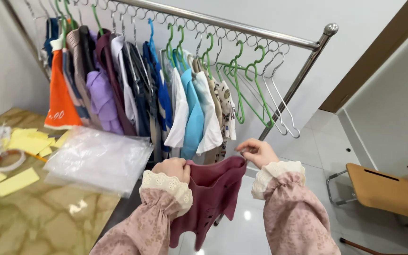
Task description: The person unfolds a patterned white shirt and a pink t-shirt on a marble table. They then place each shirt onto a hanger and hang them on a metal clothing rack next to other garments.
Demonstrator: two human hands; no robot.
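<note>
Both my hands hold up a small maroon garment in front of a metal clothes rail. My left hand grips its left top edge. My right hand pinches its right top corner. The garment hangs down between my pink floral sleeves with lace cuffs. On the rail hang several small garments: an orange one, a purple one, a light blue one and white ones. Empty green hangers and white wire hangers hang at the rail's right end.
A table with a marbled beige top stands at the left, bearing a clear plastic bag, yellow paper slips, a tape roll and white cloth. A wooden chair stands on the glossy tile floor at the right.
</note>
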